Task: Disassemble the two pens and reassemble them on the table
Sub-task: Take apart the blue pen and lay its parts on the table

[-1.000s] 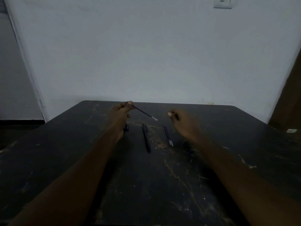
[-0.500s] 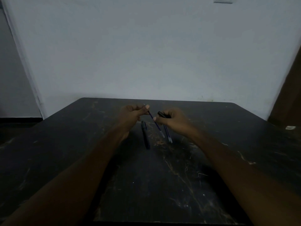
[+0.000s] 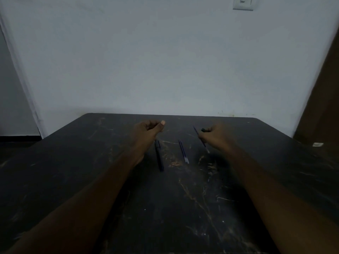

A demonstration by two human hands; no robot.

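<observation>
**Dark tabletop, pen parts in mid-disassembly**

Setting: a black, scuffed table, its top streaked with pale and rust-coloured scratches, is standing against a plain matt white wall.

Item 1: a thin blue ink refill, straight and rod-like with a pale tip at its near end, is being held by the right hand over the far right part of the tabletop. The fingers are clenched around it and around a short dark piece poking out at the far side; what that piece is cannot be told.

Item 2: a second slim blue refill, same shape, is lying loose near the middle of the far half of the tabletop.

Item 3: a dark pen barrel, thicker and smooth-looking, is lying just to its left, beside the left wrist.

Item 4: the left hand is hovering, fingers curled loosely, thumb up; nothing is showing in it.

Progress, as judged: both refills are appearing to be out, so disassembly is looking largely done; reassembly is looking not yet begun.
</observation>
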